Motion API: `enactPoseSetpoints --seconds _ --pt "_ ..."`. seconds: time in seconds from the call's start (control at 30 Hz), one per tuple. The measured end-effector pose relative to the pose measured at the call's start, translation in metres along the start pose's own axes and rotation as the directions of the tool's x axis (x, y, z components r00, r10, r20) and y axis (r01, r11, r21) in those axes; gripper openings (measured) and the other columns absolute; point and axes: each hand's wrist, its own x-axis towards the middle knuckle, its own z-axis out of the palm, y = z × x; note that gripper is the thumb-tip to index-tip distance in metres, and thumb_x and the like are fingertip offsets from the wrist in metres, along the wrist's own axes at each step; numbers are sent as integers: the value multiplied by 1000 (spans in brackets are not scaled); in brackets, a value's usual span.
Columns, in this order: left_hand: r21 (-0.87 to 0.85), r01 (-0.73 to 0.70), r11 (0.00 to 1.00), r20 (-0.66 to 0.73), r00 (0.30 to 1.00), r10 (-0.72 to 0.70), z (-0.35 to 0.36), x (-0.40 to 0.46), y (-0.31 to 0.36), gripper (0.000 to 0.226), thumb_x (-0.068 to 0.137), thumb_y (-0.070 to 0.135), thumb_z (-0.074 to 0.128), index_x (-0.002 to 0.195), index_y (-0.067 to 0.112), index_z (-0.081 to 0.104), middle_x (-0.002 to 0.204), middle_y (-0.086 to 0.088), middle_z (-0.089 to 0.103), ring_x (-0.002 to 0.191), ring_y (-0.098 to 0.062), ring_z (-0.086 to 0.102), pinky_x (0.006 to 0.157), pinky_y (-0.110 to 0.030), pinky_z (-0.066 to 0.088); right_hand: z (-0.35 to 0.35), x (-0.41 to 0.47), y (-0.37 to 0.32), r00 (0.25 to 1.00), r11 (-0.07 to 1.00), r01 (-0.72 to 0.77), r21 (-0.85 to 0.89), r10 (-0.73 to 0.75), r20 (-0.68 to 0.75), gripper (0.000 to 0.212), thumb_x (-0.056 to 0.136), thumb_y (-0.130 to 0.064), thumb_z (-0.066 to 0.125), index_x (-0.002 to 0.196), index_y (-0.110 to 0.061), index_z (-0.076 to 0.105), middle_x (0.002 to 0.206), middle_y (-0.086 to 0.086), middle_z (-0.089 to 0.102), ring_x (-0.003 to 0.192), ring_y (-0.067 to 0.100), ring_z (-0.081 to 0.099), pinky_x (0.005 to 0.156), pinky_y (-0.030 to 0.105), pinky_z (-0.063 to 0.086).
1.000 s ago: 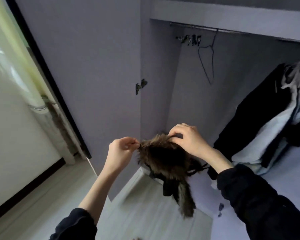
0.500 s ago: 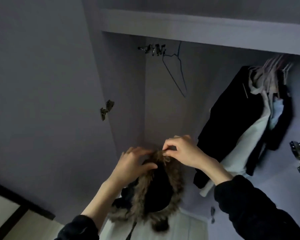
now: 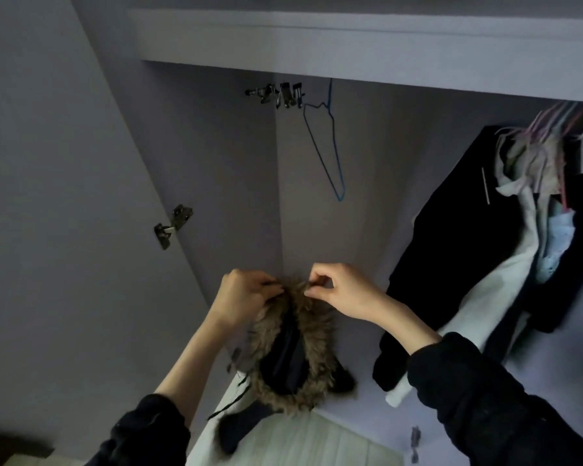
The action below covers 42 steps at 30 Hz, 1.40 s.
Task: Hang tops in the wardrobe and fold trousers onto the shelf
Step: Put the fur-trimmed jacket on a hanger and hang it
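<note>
two hands hold a dark jacket with a fur-trimmed hood [image 3: 295, 344] up in front of the open wardrobe [image 3: 317, 38]. the left hand [image 3: 246, 299] has its fingers curled round the top edge of the fur on the left side, and the right hand [image 3: 342, 290] pinches the fur trim between thumb and fingertips just beside it, on the right. the hood hangs open below the hands, its fur ring round a dark lining, with the rest of the jacket and a cord trailing down out of clear sight.

inside the wardrobe, an empty blue wire hanger [image 3: 330, 146] hangs at the upper middle, near a cluster of metal clips [image 3: 280, 94] to its left. well apart on the right side hangs a bunch of clothes: a black garment [image 3: 451, 237] on the outside, a white one [image 3: 495, 297] next to it, and something pale blue [image 3: 556, 243] further in, all on a group of pink and pale hangers [image 3: 552, 129]. the jacket is between the blue hanger and these clothes in height, below both, and touches neither.

the wardrobe door [image 3: 64, 196] stands open on the left, a metal hinge [image 3: 172, 225] on its inner edge. both arms wear dark sleeves [image 3: 485, 398].
</note>
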Motion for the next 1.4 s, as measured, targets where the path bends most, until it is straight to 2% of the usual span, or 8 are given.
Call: enactPoseSetpoints --seconds 0.27,0.4,0.73,0.83,0.97,1.03,1.17,1.4 --pt "0 50 999 93 994 -50 12 25 24 15 83 16 70 95 9 75 84 1 70 83 -9 62 62 -7 37 -17 5 30 997 986 -72 149 67 42 12 95 -22 55 84 -19 59 87 4 65 86 22 62 77 35 45" --pt "-20 15 1000 75 997 -14 6 35 36 14 85 11 68 96 6 74 79 4 65 79 -7 60 63 -6 38 -34 26 40 953 971 -207 122 228 -201 8 97 -22 51 99 -20 57 96 -1 63 96 21 62 73 26 42" --pt "-71 73 995 48 996 -69 -27 42 22 12 85 10 67 94 7 74 85 -1 71 82 -9 63 75 -18 45 -92 137 44 792 742 -343 576 558 -248 70 98 -25 49 151 -7 7 154 13 25 137 29 32 107 35 32" --pt "-34 74 997 36 997 -73 -36 43 14 11 85 12 67 93 9 75 84 1 71 81 -8 63 76 -19 47 -96 153 43 801 728 -374 575 566 -195 63 95 -27 53 145 -4 23 135 14 45 106 23 49 88 29 42" --pt "-51 89 995 -11 996 -89 -43 42 3 10 85 12 68 91 9 75 80 3 70 82 -10 64 75 -22 48 -92 171 35 805 672 -378 637 579 -132 8 95 -14 52 92 -7 52 77 8 54 58 14 49 34 10 34" --pt "-51 92 994 -34 995 -93 -46 42 -3 10 84 10 68 91 7 75 76 5 67 80 -10 64 70 -16 44 -92 175 29 805 583 -335 740 585 -96 20 96 -8 48 76 -9 49 63 4 42 46 13 41 32 12 32" --pt "-40 95 995 -59 993 -97 -55 44 -19 8 83 10 69 88 6 75 72 8 64 72 -3 60 65 -12 41 -96 174 15 783 439 -191 878 607 -133 27 99 -6 30 97 -9 57 60 -1 29 31 6 22 34 15 17" --pt "-199 161 967 -35 985 -171 -67 44 -28 16 84 6 67 75 19 67 73 9 67 72 -7 62 76 -28 49 -83 149 16 787 549 -67 833 543 -294 29 101 -13 37 125 -13 55 57 -2 24 31 4 20 35 16 17"
